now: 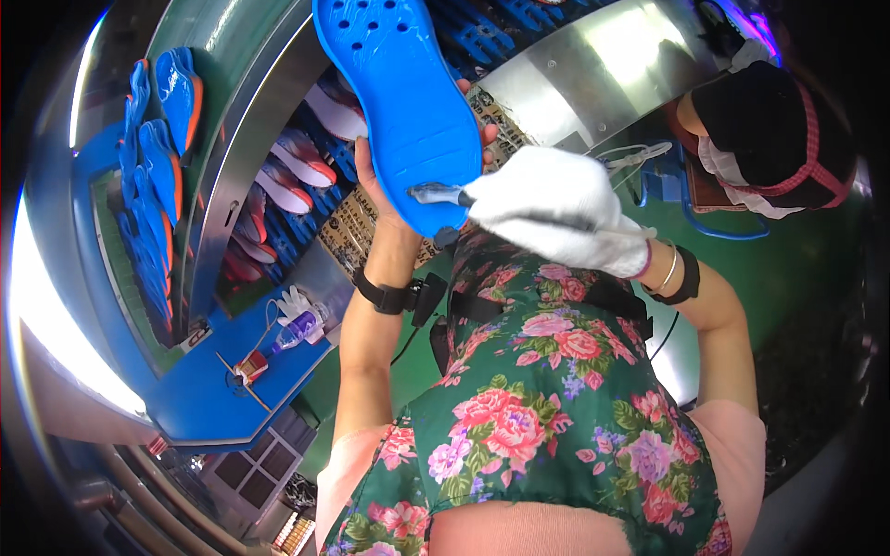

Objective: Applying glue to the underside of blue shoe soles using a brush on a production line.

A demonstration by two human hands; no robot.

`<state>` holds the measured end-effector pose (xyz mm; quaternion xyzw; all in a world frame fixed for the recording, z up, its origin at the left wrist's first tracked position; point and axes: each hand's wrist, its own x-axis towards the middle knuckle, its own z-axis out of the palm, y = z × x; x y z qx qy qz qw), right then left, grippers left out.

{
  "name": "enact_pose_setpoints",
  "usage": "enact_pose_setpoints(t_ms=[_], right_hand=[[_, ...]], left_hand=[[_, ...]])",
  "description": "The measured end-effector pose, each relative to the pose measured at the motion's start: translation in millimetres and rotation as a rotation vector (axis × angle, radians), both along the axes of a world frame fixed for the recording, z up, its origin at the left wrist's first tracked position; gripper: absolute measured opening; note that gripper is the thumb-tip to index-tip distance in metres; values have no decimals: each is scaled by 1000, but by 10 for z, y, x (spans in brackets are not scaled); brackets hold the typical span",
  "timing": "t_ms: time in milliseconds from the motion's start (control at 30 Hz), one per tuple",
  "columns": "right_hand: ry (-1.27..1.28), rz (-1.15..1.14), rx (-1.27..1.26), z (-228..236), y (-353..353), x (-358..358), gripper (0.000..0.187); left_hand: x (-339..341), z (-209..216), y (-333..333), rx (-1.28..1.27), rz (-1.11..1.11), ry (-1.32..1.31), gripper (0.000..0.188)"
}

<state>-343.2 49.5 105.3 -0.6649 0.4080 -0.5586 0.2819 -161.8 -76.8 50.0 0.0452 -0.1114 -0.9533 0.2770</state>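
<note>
My bare left hand [378, 190] is closed around a large blue shoe sole [422, 120], thumb on its left edge and fingertips showing along its right edge. The sole has several round holes at the far, wider end and a glossy, wet-looking surface. My right hand [552, 204], in a white glove with a dark smear, is closed on a small brush [440, 194]. The brush's dark tip rests on the near, narrow end of the sole. Most of its handle is hidden inside the glove.
Several blue soles with orange edges [165, 171] stand on a green conveyor at left. Pale soles with red ends [283, 185] fill the rack beside it. A blue table [199, 398] holds a purple-labelled bottle [301, 324]. At right another person [760, 130] sits near a blue stool [723, 227].
</note>
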Motion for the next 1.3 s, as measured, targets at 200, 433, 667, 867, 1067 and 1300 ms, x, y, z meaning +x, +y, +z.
enact_pose_setpoints(t_ms=[200, 433, 667, 867, 1067, 1300], right_hand=[[-68, 207, 107, 12, 153, 63, 18], [186, 58, -81, -27, 52, -19, 23], [218, 223, -92, 40, 201, 84, 23], [306, 76, -201, 36, -17, -76, 29], [99, 238, -34, 61, 89, 19, 23], [-181, 166, 250, 2, 66, 198, 13]], left_hand=[[90, -8, -92, -31, -128, -58, 124], [154, 109, -127, 107, -165, -122, 114], [249, 57, -328, 26, -322, -224, 112], [154, 391, -251, -52, -288, -576, 109], [214, 177, -319, -113, -309, -396, 108], [195, 31, -260, -10, -175, -201, 118]])
